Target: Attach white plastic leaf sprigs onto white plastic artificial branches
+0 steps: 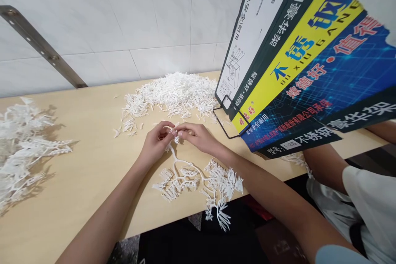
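A white branching plastic sprig (182, 161) lies partly on the table, its upper end pinched between my hands. My left hand (160, 137) closes on the stem tip, thumb and forefinger together. From the other side my right hand (194, 135) pinches a small tuft of the same sprig. The fingertips of both hands nearly meet, so the exact grip is partly hidden. The sprig's tufted twigs spread toward me, and the lowest ones hang over the table's front edge. Behind my hands lies a heap of small loose white pieces (179, 90).
More white branched sprigs (27, 148) pile up at the left. A printed cardboard panel (297, 66) stands at the right in a black wire stand (227, 121). Beyond it, another person's arm (324, 167) shows. A metal bracket (46, 49) leans against the tiled wall (123, 16).
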Available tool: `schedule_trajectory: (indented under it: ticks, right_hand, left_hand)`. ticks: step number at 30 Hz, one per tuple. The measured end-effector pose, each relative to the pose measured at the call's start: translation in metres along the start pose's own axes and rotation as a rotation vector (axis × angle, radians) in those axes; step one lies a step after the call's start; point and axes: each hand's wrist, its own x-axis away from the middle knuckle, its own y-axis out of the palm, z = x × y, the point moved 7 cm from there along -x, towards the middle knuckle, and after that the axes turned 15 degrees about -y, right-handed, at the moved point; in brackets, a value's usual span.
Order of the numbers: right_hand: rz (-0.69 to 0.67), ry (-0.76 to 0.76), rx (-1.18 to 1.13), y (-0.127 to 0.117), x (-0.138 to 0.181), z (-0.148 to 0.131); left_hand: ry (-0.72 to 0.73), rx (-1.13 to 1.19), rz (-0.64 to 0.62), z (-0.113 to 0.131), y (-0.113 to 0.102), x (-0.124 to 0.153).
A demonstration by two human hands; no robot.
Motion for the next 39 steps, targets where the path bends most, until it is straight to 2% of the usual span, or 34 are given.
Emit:
schedule_trajectory:
  ticks: [2, 6, 13, 19, 26, 30, 36, 39]
  right_hand:
    - [-0.03, 0.018, 0.012, 0.004, 0.002, -0.002]
    - [-0.003, 0.055, 0.061, 0.003, 0.003, 0.001]
    - [-0.098, 0.122, 0.093, 0.007, 0.006, 0.009]
    - [0.04, 0.024, 0.038, 0.002, 0.002, 0.006]
    - [0.131, 0.02, 0.076, -0.001, 0.004, 0.005]
    - [0.075, 0.014, 0.1, 0.0, 0.003, 0.003]
    - [-0.034, -0.123, 0.168, 0.005, 0.001, -0.008]
    - [-0.067, -0.078, 0.202, 0.007, 0.001, -0.007]
  left_hand:
    - [0.006, -0.012, 0.014, 0.001, 0.0, 0.001]
    - [0.017, -0.026, 0.052, 0.003, -0.001, 0.003]
    - [0.043, -0.007, 0.087, 0.006, -0.002, 0.004]
    - [0.037, -0.102, 0.084, 0.009, 0.0, 0.011]
    - [-0.043, -0.25, 0.045, 0.0, 0.001, 0.006]
    - [-0.053, -0.253, 0.031, 0.001, 0.002, 0.008]
    - [-0.005, -0.346, -0.07, 0.003, 0.008, 0.01]
    - [0.028, -0.425, -0.096, 0.003, 0.011, 0.01]
